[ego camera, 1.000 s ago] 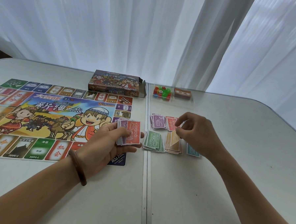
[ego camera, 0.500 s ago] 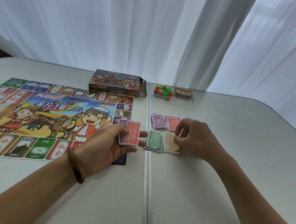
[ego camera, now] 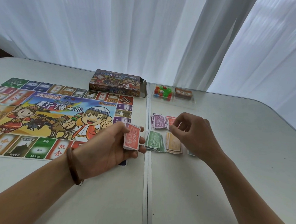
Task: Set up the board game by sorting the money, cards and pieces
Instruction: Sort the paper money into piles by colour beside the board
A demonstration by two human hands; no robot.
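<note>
At board's near corner, left hand grips red-topped note stack marked 10000; right hand curled, hold indeterminate.

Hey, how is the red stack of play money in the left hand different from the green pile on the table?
The red stack shows a 10000 note on top; the green pile shows 500. The red stack is gripped in the left hand, while the green pile lies on the table. The red stack is squared up; the green pile is loosely fanned. Both are paper play money.
</note>
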